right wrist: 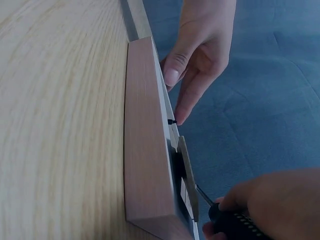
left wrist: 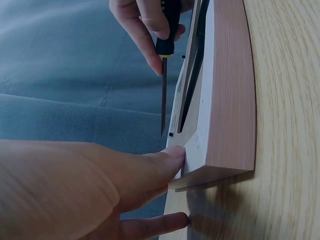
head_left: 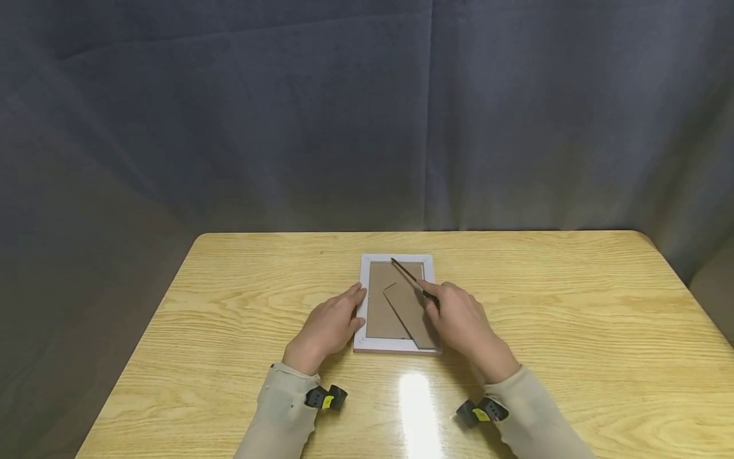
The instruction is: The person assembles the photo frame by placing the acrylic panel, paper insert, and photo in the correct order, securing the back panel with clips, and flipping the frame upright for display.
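A picture frame (head_left: 390, 345) with a white back and pinkish sides lies face down on the table. Its brown backing board (head_left: 376, 322) faces up, and an easel stand (head_left: 410, 312) sits slanted across it. My right hand (head_left: 461, 319) grips a screwdriver (left wrist: 164, 95) by its dark handle, the thin shaft pointing over the frame's far part. In the head view the tip appears above the top rim; contact cannot be told. My left hand (head_left: 323, 328) rests at the frame's left edge, thumb and fingers touching the rim. Small dark tabs (right wrist: 171, 121) stick out along the rim.
The wood-grain table (head_left: 241, 306) extends around the frame on all sides. A dark grey curtain (head_left: 321, 127) hangs behind it and at the sides. Black wrist cameras (head_left: 327, 398) are strapped over both sleeves.
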A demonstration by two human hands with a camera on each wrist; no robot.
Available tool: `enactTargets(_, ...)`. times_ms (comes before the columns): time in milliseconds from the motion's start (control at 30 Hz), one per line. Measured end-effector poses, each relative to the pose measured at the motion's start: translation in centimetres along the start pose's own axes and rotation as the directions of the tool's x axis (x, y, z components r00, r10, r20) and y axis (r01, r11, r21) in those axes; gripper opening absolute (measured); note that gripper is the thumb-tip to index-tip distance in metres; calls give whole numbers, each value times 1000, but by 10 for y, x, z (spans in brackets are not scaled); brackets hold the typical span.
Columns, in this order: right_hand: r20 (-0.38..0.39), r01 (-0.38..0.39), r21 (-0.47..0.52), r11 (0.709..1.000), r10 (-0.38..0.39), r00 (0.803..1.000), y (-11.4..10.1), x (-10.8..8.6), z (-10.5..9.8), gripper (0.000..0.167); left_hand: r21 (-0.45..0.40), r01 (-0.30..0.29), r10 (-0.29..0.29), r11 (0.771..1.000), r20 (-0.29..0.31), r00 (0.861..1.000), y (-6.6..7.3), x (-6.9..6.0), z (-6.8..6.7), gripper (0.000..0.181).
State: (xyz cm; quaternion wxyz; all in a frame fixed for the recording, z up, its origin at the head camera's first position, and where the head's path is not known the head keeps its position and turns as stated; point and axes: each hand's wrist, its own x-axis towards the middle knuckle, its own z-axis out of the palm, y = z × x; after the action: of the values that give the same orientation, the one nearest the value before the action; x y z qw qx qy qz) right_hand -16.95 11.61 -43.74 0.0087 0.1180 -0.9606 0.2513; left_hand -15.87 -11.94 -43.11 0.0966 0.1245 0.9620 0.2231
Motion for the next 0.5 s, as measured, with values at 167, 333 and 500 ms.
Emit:
enactTargets(167, 16, 2, -8, 1000, -2, 1000, 0, 0, 1, 45, 1, 4, -4, 1000, 4, 1000, 1, 0, -1, 56)
enactTargets(333, 20, 7, -14, 1000, -7, 1000, -1, -1, 0, 44, 6, 0, 0, 1000, 5, 1000, 1, 0, -1, 56)
enactTargets(500, 22, 10, -15, 1000, -10, 1000, -1, -2, -1, 44, 8, -10, 10, 1000, 2, 1000, 2, 0, -1, 56)
